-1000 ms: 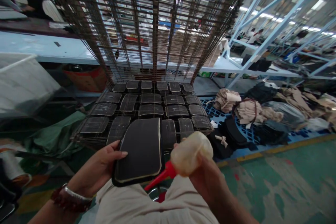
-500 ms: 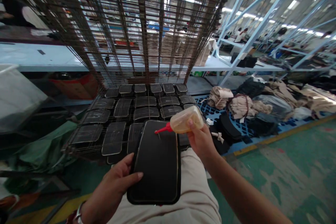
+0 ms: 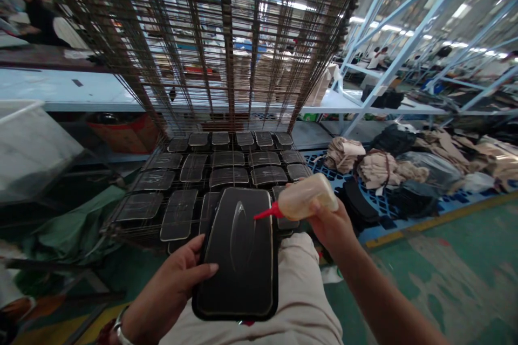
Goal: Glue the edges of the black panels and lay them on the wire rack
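A black panel with rounded corners rests above my lap, its left edge held by my left hand, thumb on top. Shiny looping lines of clear liquid mark its upper and middle surface. My right hand grips a squeeze bottle of pale yellowish liquid, tilted to the left. The bottle's red nozzle points at the panel's upper right part; whether it touches the surface I cannot tell. Beyond the panel, several similar black pieces lie in rows on a wire rack.
Upright wire grids rise behind the rows. Bundled beige fabric and dark pieces lie on a blue slatted platform at the right. A white bin and green cloth are at the left. A person is at the upper left.
My right hand and the bottle have moved right and slightly down. Curved wet lines now show on the panel, where only a short mark was visible. The view has shifted slightly.
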The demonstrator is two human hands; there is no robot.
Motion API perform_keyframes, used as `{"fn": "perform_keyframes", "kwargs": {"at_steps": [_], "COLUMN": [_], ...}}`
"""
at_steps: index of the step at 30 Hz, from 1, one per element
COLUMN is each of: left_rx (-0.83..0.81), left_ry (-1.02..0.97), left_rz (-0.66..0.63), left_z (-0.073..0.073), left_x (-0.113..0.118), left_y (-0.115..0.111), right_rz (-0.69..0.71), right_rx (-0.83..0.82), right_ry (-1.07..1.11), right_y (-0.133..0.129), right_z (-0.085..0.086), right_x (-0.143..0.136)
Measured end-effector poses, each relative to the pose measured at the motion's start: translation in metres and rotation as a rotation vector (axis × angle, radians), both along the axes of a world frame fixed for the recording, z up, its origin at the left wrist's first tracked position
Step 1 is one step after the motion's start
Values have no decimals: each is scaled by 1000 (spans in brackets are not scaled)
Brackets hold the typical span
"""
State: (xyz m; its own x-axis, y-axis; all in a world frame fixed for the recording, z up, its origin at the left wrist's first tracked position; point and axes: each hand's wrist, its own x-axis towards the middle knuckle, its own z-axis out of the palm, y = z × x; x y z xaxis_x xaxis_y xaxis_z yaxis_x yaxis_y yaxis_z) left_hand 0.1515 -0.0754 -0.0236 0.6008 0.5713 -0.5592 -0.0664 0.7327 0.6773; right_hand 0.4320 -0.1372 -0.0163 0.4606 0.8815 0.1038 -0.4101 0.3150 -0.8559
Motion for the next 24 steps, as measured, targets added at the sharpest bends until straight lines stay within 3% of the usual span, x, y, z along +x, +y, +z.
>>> {"fn": "perform_keyframes", "kwargs": {"at_steps": [3,7,11,14,20,24], "left_rx": [17,22,20,-7,-31,34], "left_ry": [13,33,38,9,130,180], "left_rz": [46,101,170,263,489,528], "left_z": [1,-6,-28,-51,-95,-122], "left_x": [1,2,-2,-9,-32,-48], "left_y": [-1,2,15,32,94,170], "right_rz": [-18,100,216,110,-243,-326], "right_rx": [30,-35,-203,-310,-249,-345], "right_ry": [1,60,266,581,884,900], "right_y": [9,4,2,12,44,71], "right_z": [-5,-14,-20,-20,-26,-48], "right_x": [-4,-20,-27,-17,23,41]}}
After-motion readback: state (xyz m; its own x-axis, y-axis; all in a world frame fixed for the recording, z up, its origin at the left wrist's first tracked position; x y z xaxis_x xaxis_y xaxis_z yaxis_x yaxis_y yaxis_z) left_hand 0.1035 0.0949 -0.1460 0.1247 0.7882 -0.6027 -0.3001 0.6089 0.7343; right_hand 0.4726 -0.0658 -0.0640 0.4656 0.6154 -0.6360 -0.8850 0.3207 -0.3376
